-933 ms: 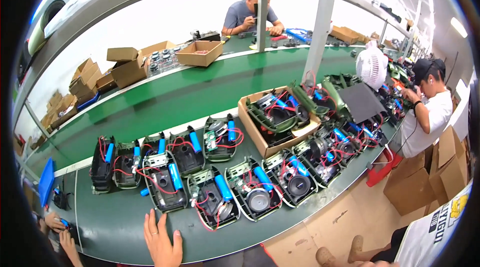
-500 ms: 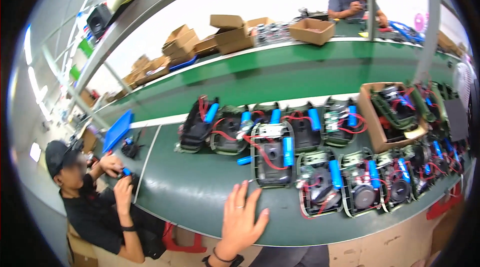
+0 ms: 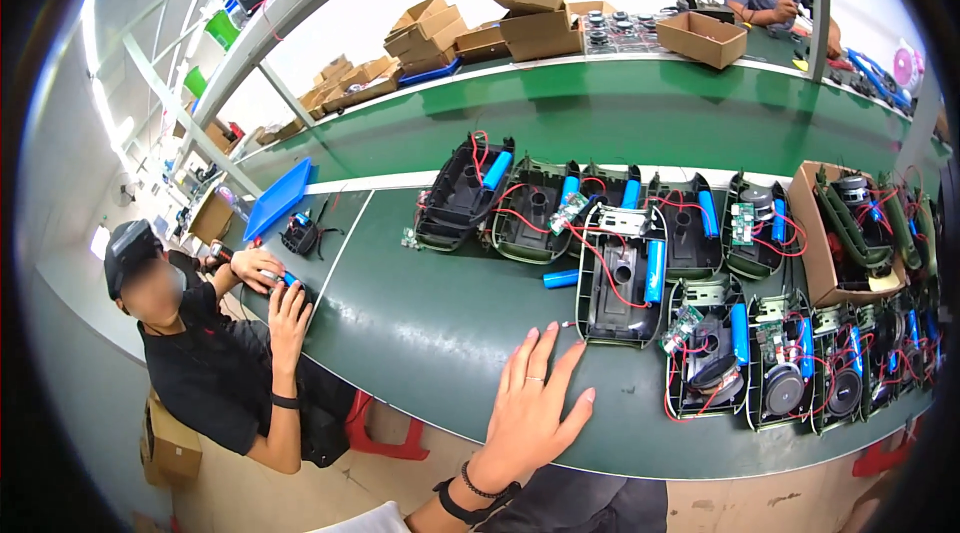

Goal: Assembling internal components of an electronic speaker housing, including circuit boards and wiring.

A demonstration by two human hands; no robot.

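The dark-green-rimmed black plastic housing (image 3: 605,305) lies open on the dark green table (image 3: 440,308), at one o'clock from the person's left hand (image 3: 525,415). It carries a blue cylindrical battery (image 3: 655,271) and red wires (image 3: 607,268), but shows no speaker. The open green-edged housings (image 3: 803,328) toward three o'clock look further along, with round grey speakers (image 3: 784,394) inside. The left hand's fingers (image 3: 568,365) are spread apart, palm down, holding nothing, just beside the nearest housing; contact cannot be told.
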